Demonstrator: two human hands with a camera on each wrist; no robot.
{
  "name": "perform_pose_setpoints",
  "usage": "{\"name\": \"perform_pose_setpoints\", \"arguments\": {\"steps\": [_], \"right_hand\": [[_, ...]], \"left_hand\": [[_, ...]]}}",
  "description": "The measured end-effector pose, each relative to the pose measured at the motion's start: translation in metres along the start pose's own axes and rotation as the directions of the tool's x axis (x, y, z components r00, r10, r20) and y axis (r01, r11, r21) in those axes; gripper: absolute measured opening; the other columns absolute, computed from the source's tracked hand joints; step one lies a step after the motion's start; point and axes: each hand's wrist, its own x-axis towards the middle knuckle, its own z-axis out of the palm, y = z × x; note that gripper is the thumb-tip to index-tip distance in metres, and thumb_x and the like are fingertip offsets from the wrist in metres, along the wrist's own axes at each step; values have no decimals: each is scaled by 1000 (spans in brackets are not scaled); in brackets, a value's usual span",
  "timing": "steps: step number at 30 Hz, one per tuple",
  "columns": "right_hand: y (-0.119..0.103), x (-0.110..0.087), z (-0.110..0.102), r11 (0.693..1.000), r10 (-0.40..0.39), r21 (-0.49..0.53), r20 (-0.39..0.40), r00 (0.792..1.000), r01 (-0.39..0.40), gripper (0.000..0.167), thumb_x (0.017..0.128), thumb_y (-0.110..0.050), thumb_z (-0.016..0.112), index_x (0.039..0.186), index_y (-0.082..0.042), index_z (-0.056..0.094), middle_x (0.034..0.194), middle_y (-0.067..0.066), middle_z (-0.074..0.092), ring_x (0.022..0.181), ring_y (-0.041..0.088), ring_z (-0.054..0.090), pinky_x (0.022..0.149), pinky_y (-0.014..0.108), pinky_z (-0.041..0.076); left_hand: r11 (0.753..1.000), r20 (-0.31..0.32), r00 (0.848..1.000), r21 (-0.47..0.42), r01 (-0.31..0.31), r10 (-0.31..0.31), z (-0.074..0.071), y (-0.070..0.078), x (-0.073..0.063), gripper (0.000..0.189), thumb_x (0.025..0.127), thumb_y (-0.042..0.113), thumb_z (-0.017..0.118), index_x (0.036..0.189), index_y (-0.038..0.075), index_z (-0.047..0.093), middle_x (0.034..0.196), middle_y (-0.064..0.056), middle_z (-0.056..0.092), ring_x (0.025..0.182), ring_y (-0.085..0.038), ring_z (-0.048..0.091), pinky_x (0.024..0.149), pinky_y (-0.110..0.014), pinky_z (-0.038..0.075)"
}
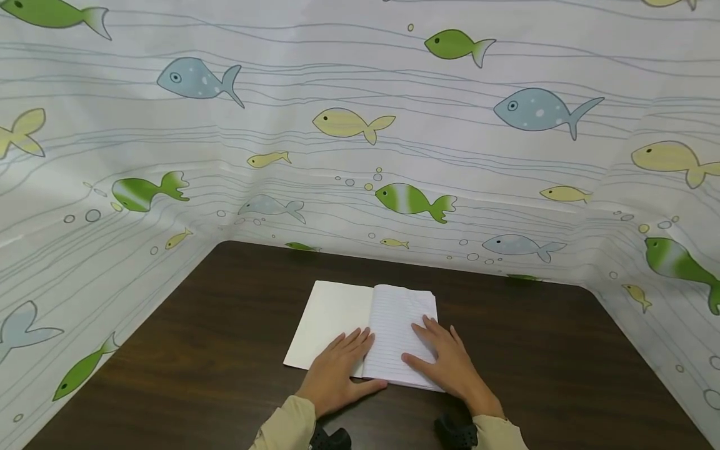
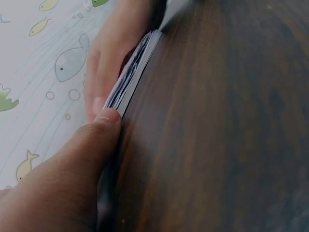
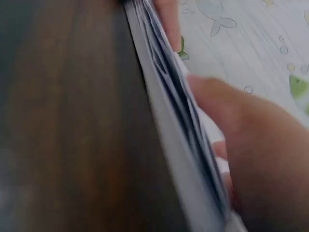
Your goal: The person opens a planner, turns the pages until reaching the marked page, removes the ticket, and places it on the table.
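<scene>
An open notebook (image 1: 396, 319) lies flat on the dark table, with a plain white left side (image 1: 337, 312) and a lined right page. My left hand (image 1: 337, 372) rests across the lower part near the fold, fingers extended and thumb pointing right along the near edge. In the left wrist view that thumb (image 2: 99, 135) meets the corner of the stacked pages. My right hand (image 1: 447, 362) presses on the right side of the lined page with its fingers spread. The right wrist view shows its thumb (image 3: 217, 96) on top of the page, above the slightly parted sheet edges (image 3: 181, 111).
Dark wood-grain table (image 1: 197, 350) surrounds the notebook. White sheeting (image 1: 349, 69) printed with fish and wavy lines rises behind the table and along both sides. Dark wrist straps (image 1: 455, 431) and light sleeves (image 1: 287, 425) show at the bottom.
</scene>
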Motion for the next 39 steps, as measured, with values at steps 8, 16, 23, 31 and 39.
{"name": "perform_pose_setpoints", "arguments": {"steps": [8, 16, 23, 31, 39], "right_hand": [[3, -4, 9, 979, 15, 205, -62, 998, -2, 63, 93, -50, 72, 143, -13, 64, 161, 11, 45, 155, 41, 23, 124, 63, 14], [-2, 1, 8, 973, 17, 229, -81, 997, 2, 56, 95, -44, 73, 141, -12, 65, 160, 11, 46, 155, 39, 24, 124, 62, 16], [-2, 0, 8, 971, 24, 241, -121, 992, 6, 50, 99, -39, 69, 143, -15, 64, 162, 14, 42, 153, 44, 27, 120, 68, 23], [0, -3, 12, 948, 27, 318, -156, 987, 25, 45, 102, -32, 66, 142, -12, 64, 164, 16, 37, 152, 40, 31, 120, 65, 26], [6, -6, 15, 928, 14, 369, -185, 983, 57, 44, 106, -30, 61, 144, -8, 61, 164, 21, 34, 152, 44, 27, 119, 69, 23]], "left_hand": [[998, -54, 998, -58, -22, 19, -1, -2, 1, 89, 92, 70, 64, 151, 4, 52, 152, -9, 56, 142, -21, 51, 121, -39, 35], [992, -81, 997, -123, 3, -13, 2, -4, 3, 89, 91, 69, 65, 151, 5, 51, 152, -8, 56, 140, -22, 53, 120, -38, 38], [975, -88, 996, -224, 8, -29, 2, -5, 3, 85, 89, 61, 73, 149, 4, 52, 146, -11, 60, 134, -28, 57, 110, -47, 48], [914, -87, 996, -405, -13, -25, 1, -13, 0, 89, 81, 44, 88, 152, 5, 49, 147, -9, 59, 133, -25, 58, 110, -46, 49], [883, -88, 996, -470, -20, -25, 0, -20, 0, 88, 78, 42, 91, 148, 6, 53, 138, -4, 66, 130, -23, 61, 110, -45, 48]]}}
